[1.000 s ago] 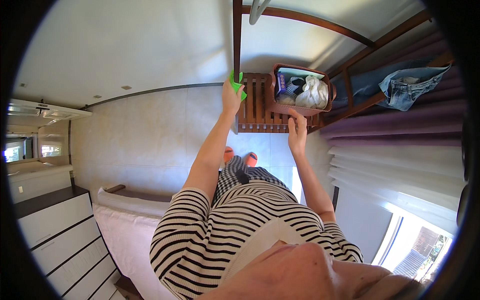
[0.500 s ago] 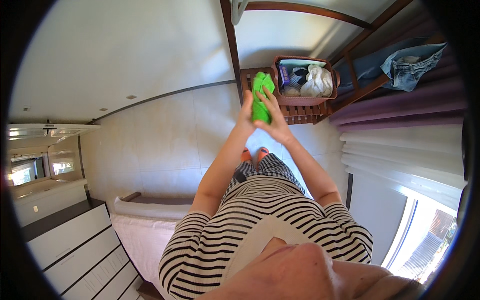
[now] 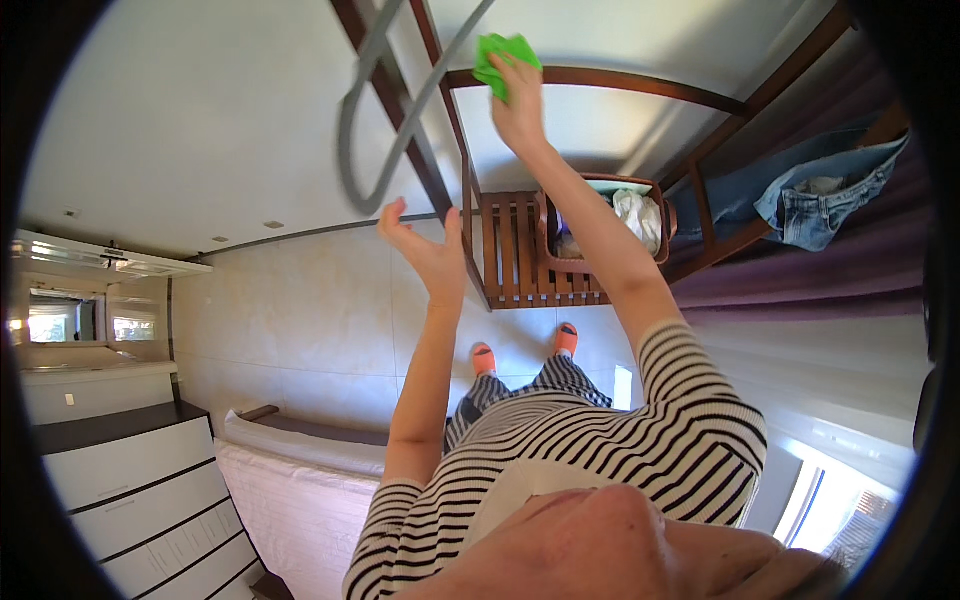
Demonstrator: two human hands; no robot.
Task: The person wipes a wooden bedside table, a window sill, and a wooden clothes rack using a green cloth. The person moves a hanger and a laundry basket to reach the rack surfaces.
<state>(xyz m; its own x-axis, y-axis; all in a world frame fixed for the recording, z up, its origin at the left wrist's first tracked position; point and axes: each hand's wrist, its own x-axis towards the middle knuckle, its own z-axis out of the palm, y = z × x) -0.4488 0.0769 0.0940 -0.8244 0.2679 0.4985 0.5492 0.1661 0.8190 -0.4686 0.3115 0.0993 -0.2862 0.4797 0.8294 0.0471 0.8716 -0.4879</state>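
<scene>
**Green cloth up on the wooden rack's top rail**

Green is the crumpled cloth (image 3: 505, 58) that I see pinched in the right hand (image 3: 520, 100), fingers closed over it, pressed against the curved top rail of the dark wooden rack (image 3: 500, 250). I take the rack as my landmark. The left hand (image 3: 425, 250) hangs just beside the rack's near post, palm open, fingers spread and lightly curled, touching nothing. A grey looped hanger (image 3: 375, 130) dangles across that post, above the left hand and between it and the cloth. On the rack's slatted shelf sits a brown basket (image 3: 660, 215) with white laundry (image 3: 638, 215) in it; the right forearm crosses in front of the basket's left side. Blue jeans (image 3: 825, 190) drape over the rack's far side. Below the shelf I see orange slippers (image 3: 525, 350) on the pale tiled floor. Well away from the rack stands a white drawer unit (image 3: 130, 480).
</scene>
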